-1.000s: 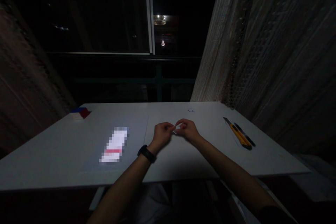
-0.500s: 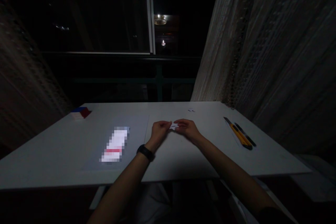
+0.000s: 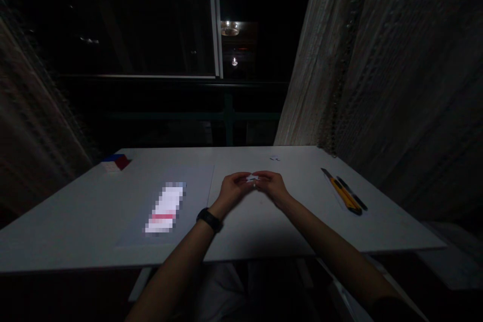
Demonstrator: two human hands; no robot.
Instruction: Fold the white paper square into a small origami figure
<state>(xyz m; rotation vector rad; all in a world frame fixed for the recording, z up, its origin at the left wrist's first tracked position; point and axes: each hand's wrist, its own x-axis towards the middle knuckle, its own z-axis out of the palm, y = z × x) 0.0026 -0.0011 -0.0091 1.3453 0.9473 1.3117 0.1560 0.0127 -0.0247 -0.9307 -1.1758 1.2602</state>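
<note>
My left hand (image 3: pixel 233 187) and my right hand (image 3: pixel 272 187) meet over the middle of the white table (image 3: pixel 260 226). Between their fingertips they pinch a small white piece (image 3: pixel 252 178), which looks like paper with a dark mark on it. Fingers cover most of its edges, so its full shape is hidden. A dark band (image 3: pixel 210 219) circles my left wrist. Beyond my right hand, a few small scraps (image 3: pixel 275 158) with dark marks lie on the tabletop.
On the left, a lit phone (image 3: pixel 165 209), its screen blurred out, rests on a pale sheet (image 3: pixel 199 186). A colored puzzle cube (image 3: pixel 115 163) sits at the far left. To the right lie a yellow box cutter (image 3: pixel 344 195) and a black pen (image 3: pixel 352 193). Curtains (image 3: pixel 305 85) hang behind.
My hands have drawn closer together around the white piece. The left fingers have shifted slightly right, and less of the piece shows.
</note>
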